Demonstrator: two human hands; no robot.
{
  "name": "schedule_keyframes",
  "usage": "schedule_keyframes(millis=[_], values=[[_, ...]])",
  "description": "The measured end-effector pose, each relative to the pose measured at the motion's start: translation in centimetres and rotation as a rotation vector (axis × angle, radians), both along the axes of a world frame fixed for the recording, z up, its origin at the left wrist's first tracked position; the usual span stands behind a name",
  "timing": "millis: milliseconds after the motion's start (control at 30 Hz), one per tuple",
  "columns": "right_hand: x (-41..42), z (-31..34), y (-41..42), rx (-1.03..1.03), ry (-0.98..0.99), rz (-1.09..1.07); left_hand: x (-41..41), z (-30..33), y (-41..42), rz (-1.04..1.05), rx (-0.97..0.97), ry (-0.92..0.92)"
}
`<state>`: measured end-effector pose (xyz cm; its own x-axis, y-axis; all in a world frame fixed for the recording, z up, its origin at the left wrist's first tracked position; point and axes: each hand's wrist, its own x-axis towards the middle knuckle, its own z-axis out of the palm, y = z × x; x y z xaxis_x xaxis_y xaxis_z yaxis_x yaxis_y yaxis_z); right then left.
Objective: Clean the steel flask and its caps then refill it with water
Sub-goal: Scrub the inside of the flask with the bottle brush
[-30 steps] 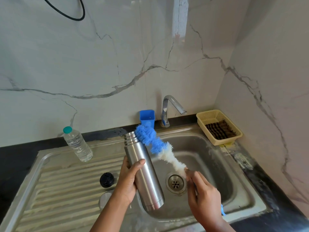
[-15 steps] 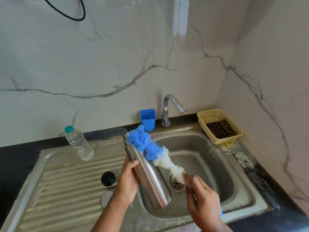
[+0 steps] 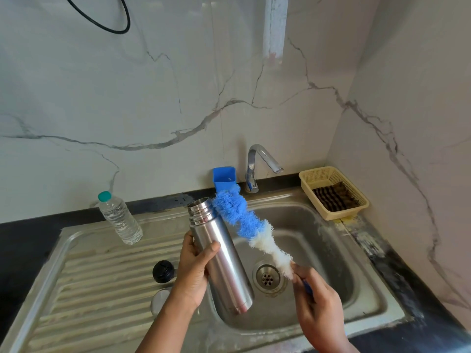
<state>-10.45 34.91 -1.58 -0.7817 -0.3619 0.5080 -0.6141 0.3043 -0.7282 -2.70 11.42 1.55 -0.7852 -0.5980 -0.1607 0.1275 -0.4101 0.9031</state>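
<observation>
My left hand [image 3: 193,268] grips the steel flask [image 3: 221,253] around its middle, tilted over the sink basin with its open mouth up and to the left. My right hand [image 3: 316,309] holds the handle of a bottle brush [image 3: 244,220] with blue and white bristles. The blue tip lies just right of the flask's mouth, outside it. A black inner cap [image 3: 163,271] sits on the drainboard left of my left wrist. Below it a steel outer cap [image 3: 159,300] shows partly behind my forearm.
A steel sink [image 3: 362,253] with a drain [image 3: 266,277] lies under the flask. A tap [image 3: 257,164] and blue cup [image 3: 224,177] stand behind. A plastic water bottle [image 3: 119,217] stands on the drainboard's far left. A yellow basket [image 3: 334,192] with a scrubber sits right.
The flask has swung from a stronger tilt back to a steeper one. The brush tip moved from across the flask's mouth to just right of it.
</observation>
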Motion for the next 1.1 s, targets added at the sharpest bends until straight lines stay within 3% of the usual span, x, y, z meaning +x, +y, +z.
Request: schedule_keyframes(millis=[200, 367, 533, 700, 933, 1000, 1100], values=[[-0.5, 0.7, 0.1, -0.013, 0.077, 0.109, -0.1, 0.2, 0.4, -0.05, 0.0, 0.021], [-0.7, -0.2, -0.1, 0.0, -0.072, 0.031, 0.2, 0.1, 0.5, -0.066, 0.031, 0.024], [-0.4, -0.3, 0.5, -0.075, -0.094, 0.08, 0.2, 0.1, -0.1, -0.084, 0.026, 0.02], [-0.9, 0.9, 0.4, -0.08, -0.106, 0.118, 0.5, 0.7, -0.2, -0.236, 0.006, 0.0], [-3.2, 2.0, 1.8, -0.007, -0.108, 0.11, 0.2, 4.7, -1.5, -0.365, -0.4, -0.038], [-3.4, 1.9, 2.0, 0.014, -0.104, -0.005, -0.1, 5.3, -1.8, -0.275, -0.638, -0.099], [-3.1, 2.0, 2.1, 0.003, -0.056, -0.136, -0.5, 5.0, -2.7, -0.003, -1.155, -0.332]])
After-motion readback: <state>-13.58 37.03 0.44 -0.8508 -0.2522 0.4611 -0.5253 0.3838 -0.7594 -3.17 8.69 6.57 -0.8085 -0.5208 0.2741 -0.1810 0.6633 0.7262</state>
